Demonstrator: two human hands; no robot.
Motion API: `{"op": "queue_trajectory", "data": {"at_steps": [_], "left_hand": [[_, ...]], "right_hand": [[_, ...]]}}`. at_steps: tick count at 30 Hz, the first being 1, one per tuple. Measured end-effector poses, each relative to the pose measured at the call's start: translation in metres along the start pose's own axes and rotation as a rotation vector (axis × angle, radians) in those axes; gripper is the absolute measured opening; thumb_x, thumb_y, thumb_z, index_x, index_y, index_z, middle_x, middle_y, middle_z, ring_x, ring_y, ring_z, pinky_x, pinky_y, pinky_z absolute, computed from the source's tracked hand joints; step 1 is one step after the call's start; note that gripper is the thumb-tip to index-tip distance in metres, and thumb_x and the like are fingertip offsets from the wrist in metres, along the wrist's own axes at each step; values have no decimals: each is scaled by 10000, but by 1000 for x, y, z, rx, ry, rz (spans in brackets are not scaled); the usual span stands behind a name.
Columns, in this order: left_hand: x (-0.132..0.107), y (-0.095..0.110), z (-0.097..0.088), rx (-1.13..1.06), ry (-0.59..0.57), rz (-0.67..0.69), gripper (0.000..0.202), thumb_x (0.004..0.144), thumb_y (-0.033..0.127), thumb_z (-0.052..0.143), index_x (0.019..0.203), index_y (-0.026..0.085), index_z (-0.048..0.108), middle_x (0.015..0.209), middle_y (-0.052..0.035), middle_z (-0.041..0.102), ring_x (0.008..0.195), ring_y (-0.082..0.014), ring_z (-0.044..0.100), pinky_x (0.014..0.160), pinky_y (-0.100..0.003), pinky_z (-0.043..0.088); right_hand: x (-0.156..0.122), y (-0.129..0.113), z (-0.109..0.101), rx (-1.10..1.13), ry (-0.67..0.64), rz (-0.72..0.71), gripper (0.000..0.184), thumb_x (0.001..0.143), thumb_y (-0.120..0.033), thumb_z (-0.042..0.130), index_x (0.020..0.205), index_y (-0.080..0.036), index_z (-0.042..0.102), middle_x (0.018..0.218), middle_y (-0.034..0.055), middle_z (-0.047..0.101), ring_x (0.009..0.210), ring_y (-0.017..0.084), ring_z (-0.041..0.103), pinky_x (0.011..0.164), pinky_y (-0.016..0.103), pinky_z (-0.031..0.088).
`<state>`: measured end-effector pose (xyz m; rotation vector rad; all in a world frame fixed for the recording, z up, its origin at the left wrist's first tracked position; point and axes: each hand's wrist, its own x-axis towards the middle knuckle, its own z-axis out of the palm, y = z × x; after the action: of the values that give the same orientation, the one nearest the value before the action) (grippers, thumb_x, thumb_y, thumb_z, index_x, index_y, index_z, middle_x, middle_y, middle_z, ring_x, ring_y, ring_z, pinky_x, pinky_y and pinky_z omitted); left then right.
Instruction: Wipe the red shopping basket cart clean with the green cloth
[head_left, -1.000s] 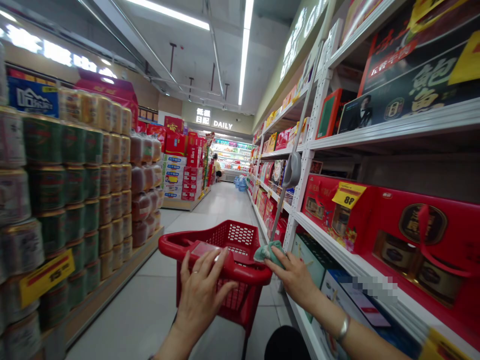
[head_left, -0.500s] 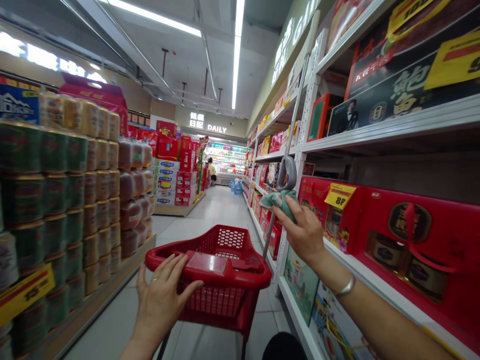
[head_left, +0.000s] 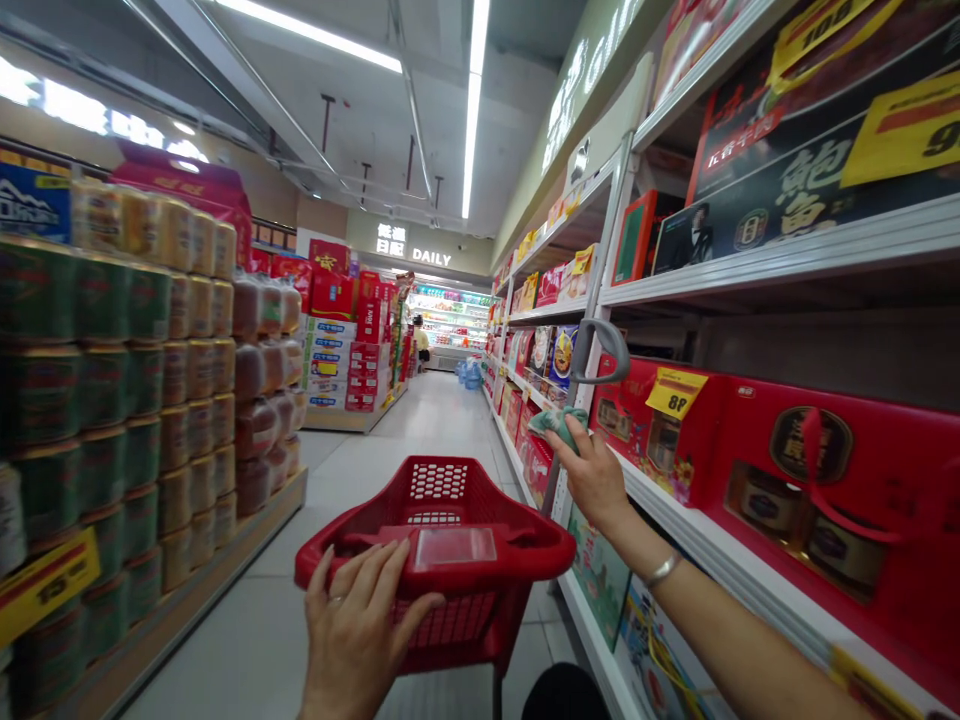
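Note:
My left hand rests with fingers spread on the near rim of a red shopping basket cart in front of me. My right hand reaches up to the right and pinches a crumpled green cloth against the cart's thin grey pole. The pole's grey loop handle sits just above the cloth. A silver bracelet is on my right wrist.
A stack of shrink-wrapped cans lines the left side of the aisle. White shelves with red gift boxes and yellow price tags run along the right. The pale floor aisle leads to a distant person.
My right hand lifted the cloth from the basket's rim up to the pole near the grey handle. My left hand slid along the near rim. The basket's front tipped slightly.

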<state>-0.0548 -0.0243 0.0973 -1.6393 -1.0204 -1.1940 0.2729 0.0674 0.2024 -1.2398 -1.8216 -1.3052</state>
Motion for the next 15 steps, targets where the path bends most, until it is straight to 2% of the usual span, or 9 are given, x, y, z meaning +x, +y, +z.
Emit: {"op": "queue_trajectory", "data": {"at_steps": [4,8,12,15], "left_hand": [[2,8,-4,-71,-14,-30,364,935,447,595,1154,173,692,987,-81,775,897,-224,668,1129,-447,317],[6,12,-6,-91,-22,-65,327,961,399,558,1144,166,696,1001,-79,781,916,-224,665,1068,-418,353],[6,12,-7,-78,-37,-14,318,972,377,538,1170,180,691,1015,-65,788,925,-212,669,1036,-384,358],[3,9,-7,-88,-45,14,356,945,344,569,1256,198,660,1133,-74,772,1007,-213,670,1066,-366,352]], "right_hand": [[-26,-13,5,108,-90,41,608,820,0,493,1287,-334,692,1422,60,598,905,215,598,831,347,525],[-50,-24,13,325,-202,99,634,770,32,487,1247,-319,713,1432,58,591,1029,209,642,923,349,542],[-59,-27,23,516,-295,181,660,704,64,470,1175,-308,744,1426,46,593,1144,203,644,990,346,533],[-58,-24,29,607,-360,205,628,690,66,483,1123,-293,763,1414,51,603,1166,209,648,1014,342,519]]}}
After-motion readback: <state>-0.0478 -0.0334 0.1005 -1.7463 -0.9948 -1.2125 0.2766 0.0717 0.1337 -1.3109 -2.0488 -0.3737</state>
